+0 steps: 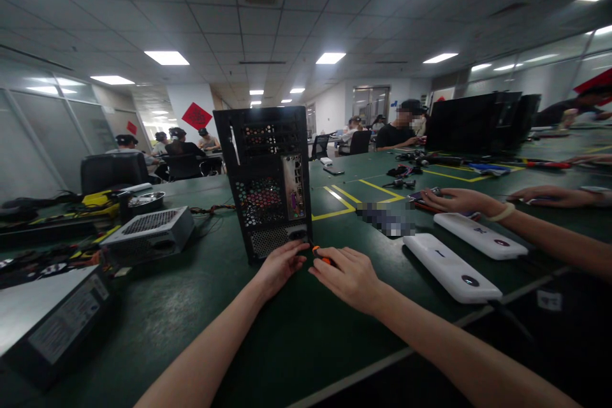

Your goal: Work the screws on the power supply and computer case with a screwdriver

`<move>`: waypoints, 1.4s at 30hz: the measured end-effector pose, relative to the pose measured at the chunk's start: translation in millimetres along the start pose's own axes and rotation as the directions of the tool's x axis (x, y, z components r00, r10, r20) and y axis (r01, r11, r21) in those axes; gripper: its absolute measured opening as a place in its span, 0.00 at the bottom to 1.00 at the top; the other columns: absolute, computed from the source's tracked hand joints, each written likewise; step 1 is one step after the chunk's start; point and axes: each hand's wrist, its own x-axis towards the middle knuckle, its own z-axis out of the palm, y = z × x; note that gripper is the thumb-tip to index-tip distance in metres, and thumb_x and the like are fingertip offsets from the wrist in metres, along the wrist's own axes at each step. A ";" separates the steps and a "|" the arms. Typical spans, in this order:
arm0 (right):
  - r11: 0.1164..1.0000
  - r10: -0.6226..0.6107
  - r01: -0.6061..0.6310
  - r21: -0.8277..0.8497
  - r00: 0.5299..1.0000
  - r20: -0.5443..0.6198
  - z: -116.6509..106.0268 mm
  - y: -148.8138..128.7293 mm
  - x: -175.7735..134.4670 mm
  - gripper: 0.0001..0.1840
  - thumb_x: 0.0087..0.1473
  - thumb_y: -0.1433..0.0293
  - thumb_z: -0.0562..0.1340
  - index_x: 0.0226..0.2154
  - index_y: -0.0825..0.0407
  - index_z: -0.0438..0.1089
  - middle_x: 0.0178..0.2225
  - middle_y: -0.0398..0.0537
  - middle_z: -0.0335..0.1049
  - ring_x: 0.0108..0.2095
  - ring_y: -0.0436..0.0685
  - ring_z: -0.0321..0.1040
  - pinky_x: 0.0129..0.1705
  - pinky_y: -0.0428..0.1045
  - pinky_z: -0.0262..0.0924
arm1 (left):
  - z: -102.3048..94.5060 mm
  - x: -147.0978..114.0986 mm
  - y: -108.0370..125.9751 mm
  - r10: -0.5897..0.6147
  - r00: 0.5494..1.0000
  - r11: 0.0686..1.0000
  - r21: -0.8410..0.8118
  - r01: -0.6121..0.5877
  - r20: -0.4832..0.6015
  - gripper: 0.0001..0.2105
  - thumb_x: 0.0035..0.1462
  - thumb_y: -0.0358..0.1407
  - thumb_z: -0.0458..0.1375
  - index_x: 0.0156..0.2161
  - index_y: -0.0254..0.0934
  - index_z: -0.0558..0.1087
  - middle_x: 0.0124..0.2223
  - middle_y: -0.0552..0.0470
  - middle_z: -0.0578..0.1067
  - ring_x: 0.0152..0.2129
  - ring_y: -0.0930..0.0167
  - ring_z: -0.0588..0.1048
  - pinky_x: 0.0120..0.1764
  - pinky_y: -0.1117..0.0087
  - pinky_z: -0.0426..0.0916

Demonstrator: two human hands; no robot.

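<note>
A black computer case (261, 201) stands upright on the green table, its rear panel with ports and perforated grilles facing me. My right hand (351, 274) is closed around a screwdriver (322, 256) with an orange and black handle, its front end pointing at the case's lower right edge. Close to that end, at the same lower corner, is my left hand (282, 266). Its fingers are slightly bent and apart, with nothing visible in them. Whether they touch the case or the screwdriver's shaft I cannot tell, and the tip itself is too small to make out.
Left of the case lie a silver power supply (148, 233), another power supply (52, 312) and loose cables. Two white power banks (452, 268) are on the right. Beside them a co-worker's hand (459, 201) holds a small object. Black monitors (466, 122) stand farther back.
</note>
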 end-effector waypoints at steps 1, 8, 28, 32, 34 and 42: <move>1.000 0.004 -0.005 0.018 0.999 0.037 0.1 -0.9 -0.1 0.06 0.51 0.71 0.56 0.31 0.53 0.67 0.34 0.50 0.69 0.29 0.50 0.64 0.31 0.46 0.57 | 0.6 -0.6 0.4 -0.001 1.000 1.000 0.000 0.001 -0.004 0.12 0.51 0.27 0.54 0.42 0.30 0.70 0.48 0.41 0.69 0.26 0.78 0.71 0.33 0.75 0.66; 0.997 -0.034 0.026 0.077 0.994 0.104 -0.9 -2.2 -0.6 0.10 0.53 0.72 0.52 0.38 0.54 0.64 0.38 0.52 0.67 0.30 0.51 0.65 0.28 0.44 0.59 | -2.2 2.7 -4.8 0.054 0.998 0.997 0.060 -0.055 0.010 0.13 0.50 0.29 0.55 0.43 0.30 0.69 0.46 0.41 0.71 0.29 0.76 0.71 0.36 0.74 0.65; 0.963 0.141 -0.163 0.213 0.983 0.116 -1.4 3.1 1.1 0.07 0.53 0.67 0.55 0.33 0.54 0.63 0.38 0.50 0.68 0.32 0.52 0.65 0.33 0.46 0.59 | -3.7 -7.1 -10.3 0.337 0.854 -0.333 0.899 -0.285 0.396 0.22 0.56 0.28 0.41 0.56 0.38 0.56 0.58 0.50 0.59 0.50 0.67 0.57 0.49 0.58 0.58; 0.962 0.094 -0.145 0.230 0.971 0.219 -5.0 -0.2 3.7 0.10 0.51 0.68 0.55 0.37 0.53 0.63 0.40 0.50 0.66 0.33 0.52 0.64 0.34 0.47 0.58 | -4.5 -7.1 -11.4 0.346 0.850 -0.328 0.900 -0.286 0.396 0.21 0.56 0.28 0.40 0.56 0.38 0.56 0.58 0.50 0.59 0.50 0.67 0.57 0.49 0.59 0.58; 0.968 0.066 -0.113 0.222 0.976 0.207 -3.9 -1.8 4.9 0.09 0.51 0.70 0.54 0.37 0.52 0.63 0.40 0.48 0.66 0.32 0.51 0.63 0.33 0.47 0.56 | -4.6 -6.9 -11.6 0.340 0.852 -0.328 0.899 -0.290 0.399 0.21 0.56 0.29 0.41 0.56 0.38 0.56 0.58 0.50 0.59 0.50 0.67 0.57 0.49 0.59 0.58; 0.937 0.166 -0.226 0.266 0.959 0.227 -3.2 -2.1 4.9 0.05 0.49 0.71 0.54 0.30 0.54 0.63 0.38 0.51 0.65 0.32 0.52 0.62 0.35 0.48 0.55 | -2.1 -14.3 -7.7 0.339 0.845 -0.356 0.888 -0.292 0.414 0.20 0.56 0.29 0.41 0.55 0.38 0.58 0.58 0.52 0.58 0.51 0.66 0.56 0.50 0.60 0.57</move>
